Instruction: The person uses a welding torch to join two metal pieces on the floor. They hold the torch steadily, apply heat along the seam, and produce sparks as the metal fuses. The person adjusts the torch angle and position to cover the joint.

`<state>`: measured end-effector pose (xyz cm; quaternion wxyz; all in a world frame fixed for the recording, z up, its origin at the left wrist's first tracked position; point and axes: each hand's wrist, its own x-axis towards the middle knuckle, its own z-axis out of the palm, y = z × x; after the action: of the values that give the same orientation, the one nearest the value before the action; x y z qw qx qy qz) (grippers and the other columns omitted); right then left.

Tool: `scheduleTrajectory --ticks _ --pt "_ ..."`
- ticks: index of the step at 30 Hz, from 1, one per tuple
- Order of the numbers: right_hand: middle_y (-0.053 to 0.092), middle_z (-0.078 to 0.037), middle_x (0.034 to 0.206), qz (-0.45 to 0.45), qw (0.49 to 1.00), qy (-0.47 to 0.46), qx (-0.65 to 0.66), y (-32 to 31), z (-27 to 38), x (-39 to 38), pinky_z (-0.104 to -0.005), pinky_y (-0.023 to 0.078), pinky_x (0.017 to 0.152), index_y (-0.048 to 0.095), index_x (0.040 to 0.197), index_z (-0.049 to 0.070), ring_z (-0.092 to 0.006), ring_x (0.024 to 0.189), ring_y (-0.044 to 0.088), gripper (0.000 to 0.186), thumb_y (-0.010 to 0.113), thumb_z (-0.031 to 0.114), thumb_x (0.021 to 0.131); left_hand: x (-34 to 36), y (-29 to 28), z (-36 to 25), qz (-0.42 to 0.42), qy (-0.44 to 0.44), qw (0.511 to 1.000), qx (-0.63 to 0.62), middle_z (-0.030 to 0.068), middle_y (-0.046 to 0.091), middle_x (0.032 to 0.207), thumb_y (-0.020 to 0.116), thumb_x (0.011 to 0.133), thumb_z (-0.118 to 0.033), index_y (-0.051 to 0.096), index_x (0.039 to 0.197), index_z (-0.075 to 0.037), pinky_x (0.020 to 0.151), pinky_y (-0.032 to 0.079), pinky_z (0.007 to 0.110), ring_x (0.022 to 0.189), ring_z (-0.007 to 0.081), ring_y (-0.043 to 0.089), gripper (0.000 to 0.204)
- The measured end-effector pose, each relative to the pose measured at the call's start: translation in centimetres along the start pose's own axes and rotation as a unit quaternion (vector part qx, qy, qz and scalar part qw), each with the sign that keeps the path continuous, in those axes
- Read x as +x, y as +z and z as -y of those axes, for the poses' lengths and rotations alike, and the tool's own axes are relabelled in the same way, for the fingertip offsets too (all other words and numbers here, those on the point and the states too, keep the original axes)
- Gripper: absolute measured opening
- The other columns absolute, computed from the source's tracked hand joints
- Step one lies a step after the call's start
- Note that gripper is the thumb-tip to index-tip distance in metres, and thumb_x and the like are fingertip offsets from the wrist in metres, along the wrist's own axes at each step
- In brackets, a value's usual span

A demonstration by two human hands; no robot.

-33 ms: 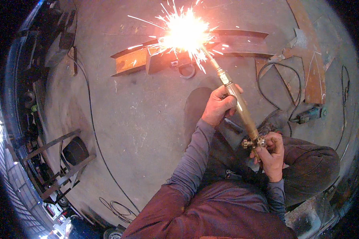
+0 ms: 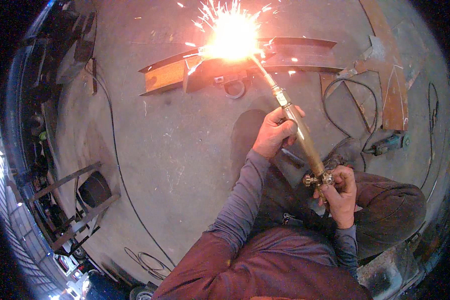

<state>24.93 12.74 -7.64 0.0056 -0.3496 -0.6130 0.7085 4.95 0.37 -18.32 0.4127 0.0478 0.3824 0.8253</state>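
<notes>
A brass gas torch runs slantwise up from my lap toward the far side. My left hand is closed round the upper part of its barrel. Down at the valve end, my right hand grips the torch beside its brass valve knobs. The torch tip meets a rusty steel beam lying on the floor. A blinding white-orange glare with sparks hides the tip's end and the beam's middle. A clamp-like metal piece with a ring sits against the beam's near side.
A teal angle grinder lies at right, its black cable looping beyond it. Rusty steel plates spread over the far right floor. A long cable crosses the left floor near a metal frame.
The glare has stayed at the same place on the beam, while the spray of sparks has changed shape. Both hands and the torch have hardly moved.
</notes>
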Motion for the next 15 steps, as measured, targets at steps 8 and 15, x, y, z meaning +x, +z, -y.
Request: scheduleTrajectory --ticks 8,15 --pt "0.062 -0.009 0.098 0.027 0.999 -0.022 0.012 -0.4 -0.3 0.5 -0.0247 0.050 0.049 0.052 0.124 0.007 -0.0159 0.070 0.065 0.040 0.061 -0.004 0.087 0.3 -0.5 0.1 -0.015 -0.009 1.000 0.025 -0.0055 0.058 0.075 0.083 0.079 -0.045 0.067 0.115 -0.010 0.048 0.035 0.019 0.057 0.0040 0.050 0.053" --pt "0.060 -0.008 0.096 -0.002 0.999 0.004 0.034 0.2 0.0 0.4 -0.0251 0.050 0.048 0.050 0.115 0.007 -0.0149 0.066 0.064 0.034 0.061 -0.006 0.085 0.5 -0.2 0.1 0.001 -0.017 1.000 -0.003 -0.0015 0.061 0.078 0.081 0.084 -0.038 0.067 0.115 -0.007 0.043 0.032 0.020 0.052 0.0048 0.048 0.046"
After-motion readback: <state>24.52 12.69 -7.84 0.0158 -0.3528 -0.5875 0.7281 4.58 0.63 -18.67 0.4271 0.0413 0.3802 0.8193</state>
